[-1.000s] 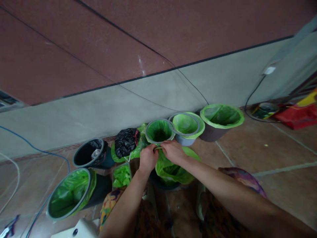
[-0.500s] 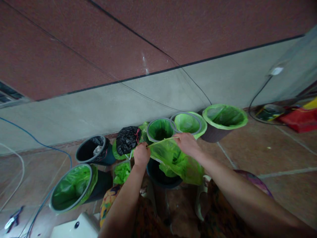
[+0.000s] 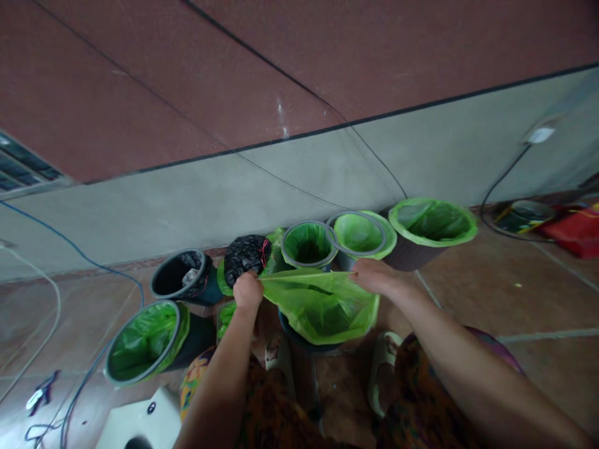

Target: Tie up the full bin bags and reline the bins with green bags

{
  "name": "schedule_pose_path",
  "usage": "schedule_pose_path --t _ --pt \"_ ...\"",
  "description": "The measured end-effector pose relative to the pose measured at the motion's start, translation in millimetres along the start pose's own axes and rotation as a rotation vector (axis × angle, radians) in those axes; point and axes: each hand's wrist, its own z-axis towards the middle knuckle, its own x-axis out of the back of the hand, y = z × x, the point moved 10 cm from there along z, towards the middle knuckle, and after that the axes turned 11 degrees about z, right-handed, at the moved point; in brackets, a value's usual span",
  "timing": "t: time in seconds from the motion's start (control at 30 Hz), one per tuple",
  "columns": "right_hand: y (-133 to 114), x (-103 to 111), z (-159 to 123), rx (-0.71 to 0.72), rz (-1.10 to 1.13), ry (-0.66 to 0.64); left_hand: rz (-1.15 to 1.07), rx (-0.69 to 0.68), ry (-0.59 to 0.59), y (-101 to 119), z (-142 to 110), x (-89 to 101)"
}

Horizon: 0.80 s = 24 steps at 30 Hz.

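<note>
A thin green plastic bag [image 3: 322,312] is stretched wide between my two hands, its mouth spread over a dark trash can [image 3: 299,337] between my feet. My left hand [image 3: 248,290] is closed on the bag's left edge, close to a tied black garbage bag [image 3: 241,255]. Gripping the opposite edge, my right hand [image 3: 372,275] is level with the left. The bag hides most of the can, leaving only part of its rim and lower side visible.
Along the wall stand several bins lined with green bags, among them one at the far right [image 3: 416,255]. A black-lined bin [image 3: 180,274] and a green-lined one [image 3: 180,337] are at left. A white box [image 3: 135,424], blue cable [image 3: 103,265] and red object [image 3: 580,231] lie around.
My hands have moved apart, the left one leftward and the right one rightward. The green bag, bunched and hanging to the right before, now spreads across the can.
</note>
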Motion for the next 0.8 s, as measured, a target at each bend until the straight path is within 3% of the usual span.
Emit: schedule_pose_path --t 0.13,0.3,0.4,0.57,0.8 --pt "-21.1 -14.3 -1.0 0.140 0.061 0.021 -0.068 -0.065 0.014 10.1 -4.5 4.9" --pt "-80.1 -33.5 -11.3 0.428 0.180 0.127 -0.200 -0.188 0.066 42.1 -16.5 13.0" --pt "-102.1 -43.5 -16.7 0.455 0.189 0.173 -0.280 -0.286 0.100 63.8 -24.2 15.5" --pt "-100.1 -44.8 -7.8 0.375 0.093 0.193 -0.305 -0.386 0.102 84.8 -30.7 13.4" --pt "-69.7 -21.1 5.9 0.224 -0.015 0.217 -0.134 -0.368 0.062 77.3 -28.0 2.8"
